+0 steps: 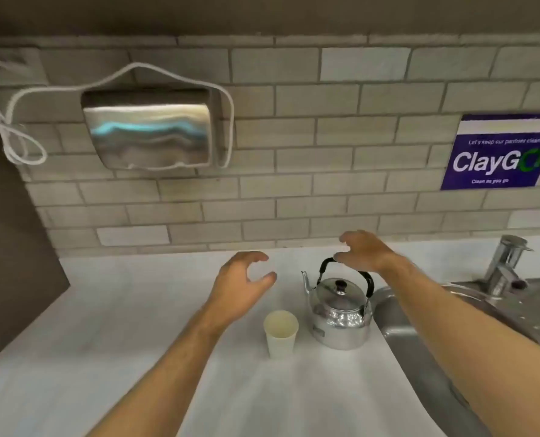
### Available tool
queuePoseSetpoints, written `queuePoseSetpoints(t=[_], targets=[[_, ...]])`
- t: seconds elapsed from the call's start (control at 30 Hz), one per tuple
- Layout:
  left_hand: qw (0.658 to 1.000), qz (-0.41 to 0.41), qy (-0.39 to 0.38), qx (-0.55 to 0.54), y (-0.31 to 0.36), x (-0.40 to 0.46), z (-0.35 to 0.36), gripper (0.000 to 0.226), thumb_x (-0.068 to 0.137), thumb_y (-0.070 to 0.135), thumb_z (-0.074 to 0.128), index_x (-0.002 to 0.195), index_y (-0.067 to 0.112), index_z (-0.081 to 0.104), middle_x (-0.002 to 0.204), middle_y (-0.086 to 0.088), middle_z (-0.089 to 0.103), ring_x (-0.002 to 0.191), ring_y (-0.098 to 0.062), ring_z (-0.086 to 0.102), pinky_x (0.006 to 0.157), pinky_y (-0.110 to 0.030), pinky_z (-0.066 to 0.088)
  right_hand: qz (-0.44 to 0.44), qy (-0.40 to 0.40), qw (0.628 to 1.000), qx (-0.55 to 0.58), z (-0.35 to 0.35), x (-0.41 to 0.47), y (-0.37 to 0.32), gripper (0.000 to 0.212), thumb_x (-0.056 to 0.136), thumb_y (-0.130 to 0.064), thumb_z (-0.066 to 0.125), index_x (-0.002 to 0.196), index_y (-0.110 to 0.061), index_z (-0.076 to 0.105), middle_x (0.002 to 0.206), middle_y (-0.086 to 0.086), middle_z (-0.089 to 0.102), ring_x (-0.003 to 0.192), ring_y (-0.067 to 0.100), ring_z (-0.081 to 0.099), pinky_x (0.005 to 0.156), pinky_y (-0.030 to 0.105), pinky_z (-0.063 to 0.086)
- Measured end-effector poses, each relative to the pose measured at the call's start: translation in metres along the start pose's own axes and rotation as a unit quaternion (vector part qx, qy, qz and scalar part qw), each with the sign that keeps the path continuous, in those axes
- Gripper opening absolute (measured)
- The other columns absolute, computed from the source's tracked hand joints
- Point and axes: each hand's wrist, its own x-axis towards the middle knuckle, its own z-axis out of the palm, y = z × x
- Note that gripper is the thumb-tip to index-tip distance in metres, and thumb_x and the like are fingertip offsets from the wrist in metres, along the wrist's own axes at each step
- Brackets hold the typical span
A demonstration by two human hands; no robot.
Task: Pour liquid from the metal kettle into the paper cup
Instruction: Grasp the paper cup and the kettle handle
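A shiny metal kettle (340, 313) with a black arched handle and a black lid knob stands upright on the white counter (111, 326), its spout pointing left. A pale paper cup (280, 333) stands upright just left of it, apart from the kettle. My right hand (364, 250) hovers above the top of the kettle handle with curled, spread fingers, and holds nothing. Behind and left of the cup, my left hand (241, 279) floats over the counter, fingers curved and apart, holding nothing.
A steel sink (401, 329) lies right of the kettle, with a chrome tap (503, 266) behind it. On the tiled wall hang a steel dispenser (149, 130) with a white cord and a blue sign (498, 152). A dark panel borders the counter's left.
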Motion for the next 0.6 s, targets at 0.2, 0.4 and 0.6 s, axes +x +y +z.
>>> queuePoseSetpoints(t=[0.2,0.4,0.6], targets=[[0.983,-0.135,-0.085,-0.096,-0.053,-0.043,0.056,0.066,0.076,0.028,0.081,0.136,0.021,0.054,0.137,0.004,0.053,0.118,-0.010,0.050,0.096,-0.021,0.036,0.056,0.063,0.991,0.106,0.048,0.002,0.029,0.041,0.102,-0.033,0.056,0.138,-0.014,0.058,0.122,0.017,0.063,0.101,0.034,0.065,0.087,0.039,0.053],[0.955,-0.200,-0.095,-0.199,-0.074,-0.062,0.090,0.068,0.074,0.025,0.084,0.131,0.037,0.049,0.126,0.008,0.062,0.106,0.003,0.058,0.088,-0.016,0.049,0.073,0.115,0.951,0.278,0.065,0.005,0.038,0.024,0.101,-0.025,0.063,0.114,-0.013,0.079,0.094,-0.002,0.072,0.079,0.017,0.062,0.074,0.026,0.046],[0.938,-0.235,-0.073,-0.246,-0.085,-0.061,0.102,0.069,0.073,0.031,0.083,0.131,0.045,0.049,0.120,0.012,0.063,0.108,-0.007,0.061,0.092,-0.032,0.052,0.081,0.143,0.909,0.383,0.067,0.000,0.037,0.012,0.088,-0.022,0.079,0.082,-0.032,0.082,0.095,-0.008,0.080,0.097,0.015,0.072,0.082,0.022,0.049]])
